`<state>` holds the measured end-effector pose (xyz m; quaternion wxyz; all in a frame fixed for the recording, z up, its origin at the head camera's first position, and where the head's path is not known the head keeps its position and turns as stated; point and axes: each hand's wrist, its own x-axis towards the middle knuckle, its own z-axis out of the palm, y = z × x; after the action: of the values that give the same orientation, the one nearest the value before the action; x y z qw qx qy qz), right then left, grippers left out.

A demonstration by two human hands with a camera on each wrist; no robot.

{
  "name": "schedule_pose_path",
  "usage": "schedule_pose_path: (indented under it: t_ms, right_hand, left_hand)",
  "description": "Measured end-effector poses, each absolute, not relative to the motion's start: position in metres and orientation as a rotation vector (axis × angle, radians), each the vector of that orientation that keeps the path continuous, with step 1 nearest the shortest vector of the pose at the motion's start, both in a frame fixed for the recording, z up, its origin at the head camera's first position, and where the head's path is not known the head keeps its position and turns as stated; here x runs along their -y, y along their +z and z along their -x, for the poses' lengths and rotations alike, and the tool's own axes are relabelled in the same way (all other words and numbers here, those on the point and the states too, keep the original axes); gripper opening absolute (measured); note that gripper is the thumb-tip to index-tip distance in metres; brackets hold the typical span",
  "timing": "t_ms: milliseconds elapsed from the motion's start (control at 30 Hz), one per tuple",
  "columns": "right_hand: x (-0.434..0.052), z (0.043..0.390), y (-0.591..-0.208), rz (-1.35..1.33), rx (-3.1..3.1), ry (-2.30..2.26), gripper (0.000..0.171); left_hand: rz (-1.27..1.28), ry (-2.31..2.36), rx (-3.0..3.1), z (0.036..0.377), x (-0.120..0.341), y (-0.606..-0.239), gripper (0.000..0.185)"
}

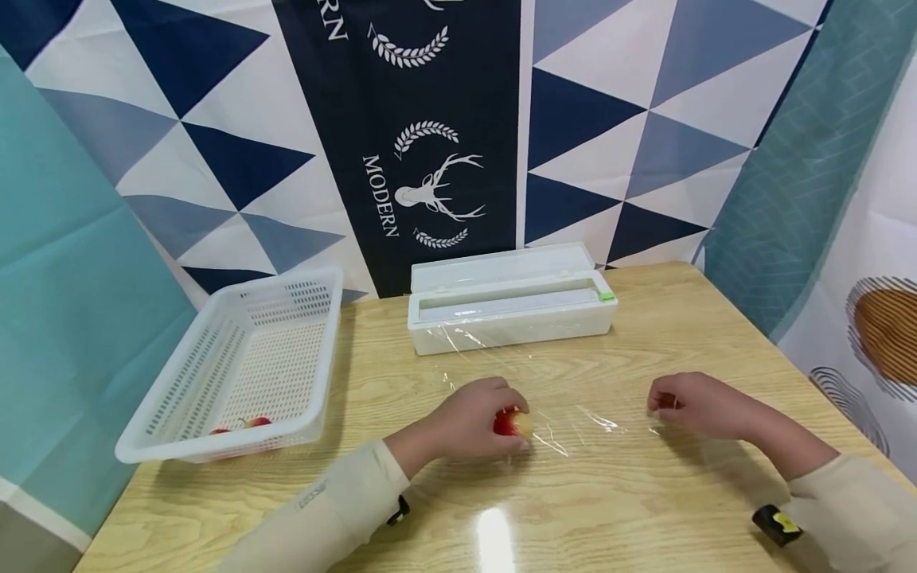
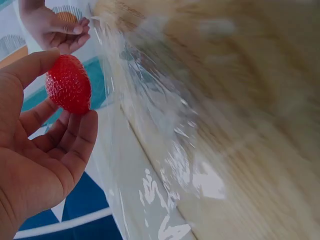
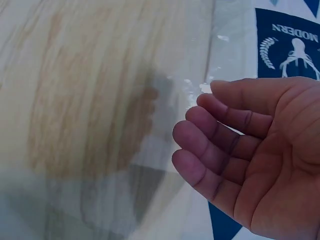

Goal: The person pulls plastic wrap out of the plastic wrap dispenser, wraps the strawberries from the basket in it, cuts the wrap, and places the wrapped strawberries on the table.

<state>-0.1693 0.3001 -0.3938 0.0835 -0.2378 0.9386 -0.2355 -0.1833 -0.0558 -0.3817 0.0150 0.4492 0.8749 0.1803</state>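
Note:
In the head view my left hand (image 1: pixel 481 418) holds a strawberry (image 2: pixel 69 84) between thumb and fingers, above the table. Its red, dimpled side faces the left wrist camera; the head view shows a paler end too. A sheet of clear cling film (image 2: pixel 175 145) spreads beside the strawberry, over the wood. At its right side, my right hand (image 1: pixel 698 406) pinches the film's edge between thumb and forefinger, the other fingers loosely curled. The film reaches back to a long white dispenser box (image 1: pixel 516 328) with its lid raised and a roll (image 1: pixel 509 305) inside.
A white slotted plastic basket (image 1: pixel 325 350) stands at the left of the table, with a few red fruits (image 1: pixel 256 422) in its near end. Patterned cloth (image 1: pixel 444 95) hangs behind the table (image 1: pixel 595 517). A green tab (image 1: pixel 607 296) marks the box's right end.

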Motion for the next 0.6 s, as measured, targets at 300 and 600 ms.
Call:
schedule_pose_path:
  t_ms: [300,600]
  right_hand:
    - [-0.293,0.169,-0.402,0.63,-2.77,-0.612,0.022]
    - [-0.288,0.164,-0.407,0.681,-2.772,-0.56,0.025]
  left_hand:
    - [-1.403,0.533,-2.718,0.196,0.03,-0.382,0.037]
    - [-1.386,0.477,-2.704,0.199,0.022,-0.389,0.039]
